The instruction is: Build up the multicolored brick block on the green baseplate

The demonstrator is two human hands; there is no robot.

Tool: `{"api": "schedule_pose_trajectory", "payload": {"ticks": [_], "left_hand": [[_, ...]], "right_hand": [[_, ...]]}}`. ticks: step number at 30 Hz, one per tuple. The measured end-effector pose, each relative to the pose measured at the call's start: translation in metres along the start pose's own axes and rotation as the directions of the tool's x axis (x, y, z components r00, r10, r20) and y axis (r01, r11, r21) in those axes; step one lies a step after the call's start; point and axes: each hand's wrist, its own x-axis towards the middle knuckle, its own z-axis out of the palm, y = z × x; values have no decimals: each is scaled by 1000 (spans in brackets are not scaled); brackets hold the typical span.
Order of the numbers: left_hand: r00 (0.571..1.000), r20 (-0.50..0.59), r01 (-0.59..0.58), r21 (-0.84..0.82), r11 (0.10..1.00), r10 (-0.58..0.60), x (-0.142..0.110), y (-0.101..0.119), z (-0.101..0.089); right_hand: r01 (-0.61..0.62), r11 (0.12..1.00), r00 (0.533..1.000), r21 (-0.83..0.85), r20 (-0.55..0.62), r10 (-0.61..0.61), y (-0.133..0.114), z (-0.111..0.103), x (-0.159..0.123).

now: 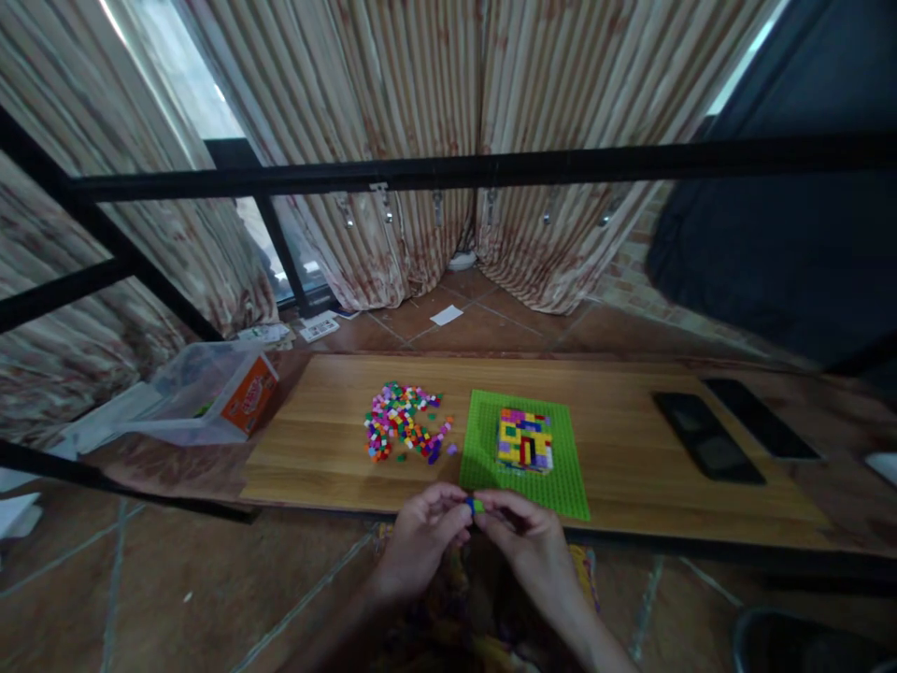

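Note:
My left hand and my right hand meet just before the near edge of the wooden table. Between their fingertips is a blue toy brick on the left, touching a green toy brick on the right. The left fingers pinch the blue one and the right fingers pinch the green one. Just beyond lies a green baseplate, bearing a low block structure of mostly yellow bricks mixed with several other colours. To its left, a loose pile of small coloured bricks spreads over the table.
Two dark flat phone-like slabs lie at the right of the wooden table. A clear plastic bin with an orange label stands off its left end. A black metal rail crosses in front of the curtains.

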Motion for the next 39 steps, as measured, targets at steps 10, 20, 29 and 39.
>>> {"api": "schedule_pose_trajectory", "payload": {"ticks": [10, 20, 29, 39], "left_hand": [[998, 62, 10, -8, 1000, -9, 2, -7, 35], [984, 158, -91, 62, 994, 80, -1, -7, 52], [999, -23, -21, 74, 997, 22, 11, -24, 41], [995, -83, 57, 112, 992, -48, 11, -36, 21]], "right_hand": [[-62, 986, 993, 154, -86, 76, -9, -23, -12], [-143, 972, 990, 185, 26, 140, -11, -43, -16], [145, 935, 958, -323, -193, -215, -19, -78, 44], [306, 527, 904, -793, 69, -421, -17, -79, 88]]}}
